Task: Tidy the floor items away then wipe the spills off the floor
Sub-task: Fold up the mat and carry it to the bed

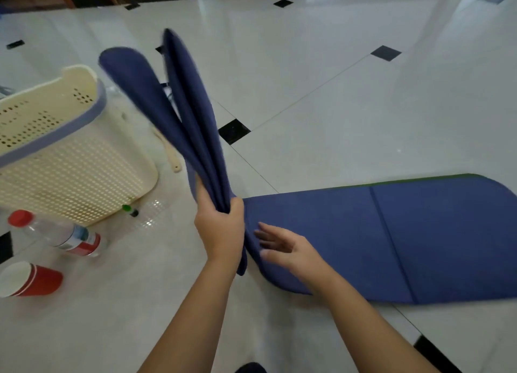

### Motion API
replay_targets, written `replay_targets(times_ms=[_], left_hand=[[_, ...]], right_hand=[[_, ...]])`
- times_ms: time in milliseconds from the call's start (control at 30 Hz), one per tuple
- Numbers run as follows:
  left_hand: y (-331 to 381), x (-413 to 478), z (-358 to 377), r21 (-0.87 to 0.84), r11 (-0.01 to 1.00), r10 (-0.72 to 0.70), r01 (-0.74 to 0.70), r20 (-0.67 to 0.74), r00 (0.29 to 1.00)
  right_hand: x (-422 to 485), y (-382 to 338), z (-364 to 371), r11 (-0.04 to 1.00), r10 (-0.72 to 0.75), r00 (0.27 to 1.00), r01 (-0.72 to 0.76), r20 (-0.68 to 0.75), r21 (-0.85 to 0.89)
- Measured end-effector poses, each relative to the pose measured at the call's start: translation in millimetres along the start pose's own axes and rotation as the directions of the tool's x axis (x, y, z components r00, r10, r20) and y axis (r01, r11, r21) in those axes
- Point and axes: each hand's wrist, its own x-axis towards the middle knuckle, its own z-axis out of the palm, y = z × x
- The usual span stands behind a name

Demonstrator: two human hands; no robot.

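Note:
A blue foldable mat (391,238) lies on the tiled floor to the right. Its left panels are folded together and stand up at a slant. My left hand (219,227) grips those raised panels near their base. My right hand (282,246) rests flat with fingers spread on the part of the mat that lies on the floor, just right of the fold. A cream perforated basket (70,176) with a lilac rim stands at the left. In front of it lie a clear plastic bottle (61,234) with a red cap and a red paper cup (30,280) on its side.
A green-capped marker (130,210) lies by the basket's front corner. A pale wooden spatula (169,151) lies on the floor behind the mat's raised panels. A wet sheen shows on the tile near the marker. Wooden furniture legs stand along the far wall.

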Motion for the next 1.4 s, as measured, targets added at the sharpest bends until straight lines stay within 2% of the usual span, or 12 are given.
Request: replay_targets(times_ms=[133,233,300,400,500,567,667,733,800,867,1100,1400], left_hand=[[-22.1,-32.8,18.8,0.134,0.947,0.224,-0.293,0.378,0.898],[-45.4,-52.0,36.6,0.216,0.722,0.387,-0.657,0.661,0.643],[-57.6,-71.5,52.3,0.259,0.469,0.3,-0.844,0.852,0.428],[-83.4,-100.8,63.6,0.191,0.281,-0.099,-0.941,0.981,0.169],[-114.6,-98.8,47.2,0.116,0.27,-0.207,-0.956,0.976,0.06],[-121.3,-89.6,36.3,0.131,0.298,-0.014,-0.945,0.991,0.134],[-124.1,-72.0,25.0,0.438,0.542,0.125,-0.718,0.802,0.584],[-128.9,-56.6,18.7,0.577,0.766,-0.102,-0.283,0.545,0.832],[-133.4,-42.4,9.0,0.522,0.844,-0.381,0.125,0.419,0.824],[-135.5,-39.6,1.7,0.404,0.861,-0.48,0.308,0.445,0.756],[-135.1,-48.6,-2.6,0.31,0.897,-0.443,0.316,0.603,0.664],[-144.9,-48.0,-1.4,0.331,0.863,-0.505,0.382,0.593,0.627]], right_hand=[[-35.5,19.1,-55.8,0.99,-0.038,0.813,0.108,-0.581,0.086],[-71.8,35.7,-99.7,0.994,-0.061,0.538,0.112,-0.841,0.0],[-92.8,44.4,-113.7,0.994,-0.108,0.443,0.032,-0.89,-0.104],[-109.7,60.6,-119.1,0.961,-0.173,0.454,-0.117,-0.874,-0.251],[-105.0,82.3,-119.3,0.86,-0.131,0.658,-0.298,-0.742,-0.415],[-97.1,92.7,-118.3,0.762,-0.079,0.743,-0.385,-0.664,-0.521],[-84.2,94.9,-117.1,0.615,-0.113,0.739,-0.473,-0.664,-0.631],[-75.8,93.1,-116.8,0.573,-0.167,0.688,-0.515,-0.706,-0.638],[-67.2,89.4,-121.3,0.589,-0.177,0.62,-0.556,-0.764,-0.587],[-59.9,83.5,-131.9,0.631,-0.057,0.569,-0.616,-0.82,-0.471],[-60.3,99.2,-163.8,0.645,0.34,0.621,-0.7,-0.706,-0.305],[-69.4,95.9,-171.7,0.791,0.361,0.64,-0.595,-0.678,-0.141]])
